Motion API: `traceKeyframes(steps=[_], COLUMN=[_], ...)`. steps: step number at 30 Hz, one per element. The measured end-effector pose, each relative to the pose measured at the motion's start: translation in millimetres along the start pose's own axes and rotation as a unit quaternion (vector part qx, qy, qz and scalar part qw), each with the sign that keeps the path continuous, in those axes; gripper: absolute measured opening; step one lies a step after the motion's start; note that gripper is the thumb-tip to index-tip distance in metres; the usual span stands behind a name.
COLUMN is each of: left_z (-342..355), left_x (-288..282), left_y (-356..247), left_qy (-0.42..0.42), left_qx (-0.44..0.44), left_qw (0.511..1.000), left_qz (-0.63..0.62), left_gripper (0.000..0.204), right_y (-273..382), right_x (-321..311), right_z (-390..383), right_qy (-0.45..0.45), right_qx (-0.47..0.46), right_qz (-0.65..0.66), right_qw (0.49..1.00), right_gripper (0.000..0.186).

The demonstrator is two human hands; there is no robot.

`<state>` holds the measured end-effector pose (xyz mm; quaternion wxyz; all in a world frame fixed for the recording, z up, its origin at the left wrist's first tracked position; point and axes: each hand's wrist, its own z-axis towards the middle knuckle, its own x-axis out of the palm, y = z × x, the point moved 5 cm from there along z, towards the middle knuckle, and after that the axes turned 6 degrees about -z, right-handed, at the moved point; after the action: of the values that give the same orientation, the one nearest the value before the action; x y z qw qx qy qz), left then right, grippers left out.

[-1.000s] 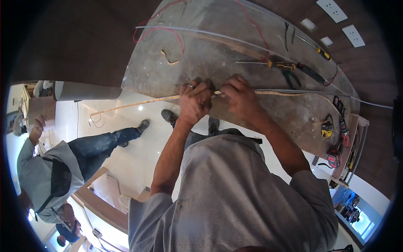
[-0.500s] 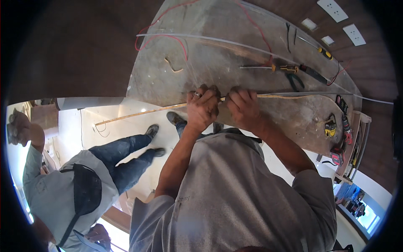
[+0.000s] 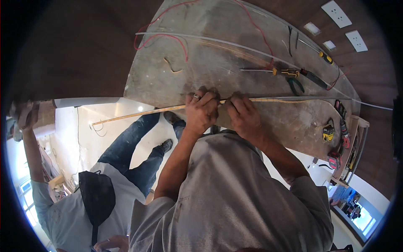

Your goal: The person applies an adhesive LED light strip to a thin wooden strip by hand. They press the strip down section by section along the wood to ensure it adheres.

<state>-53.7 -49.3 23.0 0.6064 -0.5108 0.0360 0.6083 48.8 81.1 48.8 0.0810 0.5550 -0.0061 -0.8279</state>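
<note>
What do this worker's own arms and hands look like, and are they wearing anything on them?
Both forearms are uncovered below short, loose grey sleeves that belong to a grey shirt. The left hand has no glove and wears a pale, silvery-looking ring. The right hand is ungloved too, with no ring visible. No watch shows on either wrist.

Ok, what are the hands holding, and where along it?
The left hand and right hand hold a long yellowish strip partway along, close together, well in from its left end.
</note>
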Motion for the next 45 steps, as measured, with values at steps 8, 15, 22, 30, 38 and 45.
traceKeyframes(steps=[8,15,22,30,38,45], left_z=[3.8,-2.1,-22.1,-19.3,-18.9,-18.4], left_x=[-0.7,-7.3,-17.5,-2.0,-3.8,-6.2], left_y=[-2.2,-4.7,-13.2,-14.0,-0.8,5.0], left_qy=[0.0,0.0,-0.045,-0.086,-0.081,-0.062], left_qx=[0.004,-0.038,-0.088,0.017,-0.001,-0.096], left_qw=[1.0,0.999,0.995,0.995,0.995,0.988], left_qz=[-0.013,-0.018,0.034,0.043,-0.05,-0.1], left_gripper=[0.019,0.035,0.043,0.029,0.03,0.072], right_y=[0.2,-5.7,-5.0,-7.1,-5.5,-3.6], right_x=[1.1,2.7,3.5,-2.7,4.0,11.6], right_z=[-1.3,-2.0,-1.0,-0.3,-3.9,-1.6], right_qy=[-0.054,-0.088,-0.1,-0.103,-0.058,-0.031], right_qx=[-0.026,-0.035,-0.07,-0.083,-0.05,-0.033], right_qz=[-0.024,-0.017,-0.009,0.012,0.019,0.015], right_qw=[0.998,0.995,0.992,0.991,0.997,0.999], right_gripper=[0.029,0.03,0.031,0.028,0.026,0.024])
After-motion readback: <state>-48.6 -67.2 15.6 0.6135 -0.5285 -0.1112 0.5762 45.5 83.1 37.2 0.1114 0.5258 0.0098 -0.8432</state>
